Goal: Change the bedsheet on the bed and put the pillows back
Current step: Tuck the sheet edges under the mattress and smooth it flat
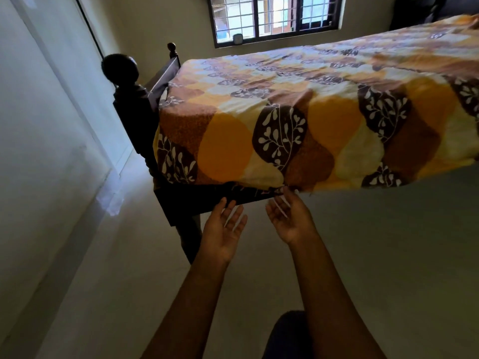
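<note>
An orange, yellow and brown leaf-patterned bedsheet (298,104) covers the mattress and hangs down the near side of a dark wooden bed frame (181,200). My left hand (223,229) is held palm up with straight fingers just below the sheet's hanging edge, by the frame rail. My right hand (290,218) is also palm up and relaxed, its fingertips reaching the sheet's lower hem near the middle. Neither hand holds anything. No pillows are in view.
A dark bedpost with a round knob (121,71) stands at the bed's left corner. A pale wall (39,125) runs along the left, leaving a narrow strip of floor (124,255). A barred window (274,16) is behind the bed.
</note>
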The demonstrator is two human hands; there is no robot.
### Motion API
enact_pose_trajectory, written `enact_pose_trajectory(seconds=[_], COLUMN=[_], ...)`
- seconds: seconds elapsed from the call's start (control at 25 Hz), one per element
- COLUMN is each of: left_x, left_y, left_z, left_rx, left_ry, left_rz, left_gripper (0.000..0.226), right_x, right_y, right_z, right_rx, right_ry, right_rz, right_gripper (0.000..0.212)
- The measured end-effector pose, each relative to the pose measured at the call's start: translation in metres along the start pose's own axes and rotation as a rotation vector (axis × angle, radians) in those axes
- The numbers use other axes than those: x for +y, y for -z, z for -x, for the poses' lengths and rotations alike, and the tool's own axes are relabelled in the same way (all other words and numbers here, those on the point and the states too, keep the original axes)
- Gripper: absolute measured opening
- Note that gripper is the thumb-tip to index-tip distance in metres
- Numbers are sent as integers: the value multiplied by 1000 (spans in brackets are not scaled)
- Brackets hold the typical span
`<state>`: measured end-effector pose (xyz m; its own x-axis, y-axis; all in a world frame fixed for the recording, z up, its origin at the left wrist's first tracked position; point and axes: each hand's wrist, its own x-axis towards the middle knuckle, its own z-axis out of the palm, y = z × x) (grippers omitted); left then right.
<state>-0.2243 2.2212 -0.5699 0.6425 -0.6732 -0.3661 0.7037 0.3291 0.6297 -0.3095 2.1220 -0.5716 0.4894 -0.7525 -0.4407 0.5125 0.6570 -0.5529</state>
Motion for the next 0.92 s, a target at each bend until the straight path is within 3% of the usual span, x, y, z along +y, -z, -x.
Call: enact_pose_trajectory(seconds=[0.12, 0.16, 0.28, 0.36, 0.52, 0.68, 0.8, 0.92], left_x=[-16, -22, -43, -56, -65, -65, -69, -71], left_y=[-18, -25, -45, -56, -68, -76, -74, -61], left_z=[-16, -20, -35, -43, -61, -55, -42, -24], left_rx=[-89, -107, -146, -159, -10, 176, 160, 281], left_ry=[33, 28, 17, 30, 18, -34, -4, 3], left_rz=[-225, -279, -332, -339, -428, -466, -401, -270], left_gripper=[44, 45, 44, 38, 25, 19, 31, 27], right_x=[-22, -29, -45, -52, -55, -58, -62, -56], right_y=[29, 37, 49, 52, 56, 59, 68, 76], right_z=[-20, -26, -41, -47, -53, -44, -39, -41], right_rx=[82, 68, -2, 70, 272, 161, 37, 96], right_ry=[111, 137, 202, 217, 163, 91, 104, 96], right_rz=[-125, -130, -115, 35, 269, 223, 161, 79], right_gripper=[42, 43, 14, 8, 24, 9, 21, 34])
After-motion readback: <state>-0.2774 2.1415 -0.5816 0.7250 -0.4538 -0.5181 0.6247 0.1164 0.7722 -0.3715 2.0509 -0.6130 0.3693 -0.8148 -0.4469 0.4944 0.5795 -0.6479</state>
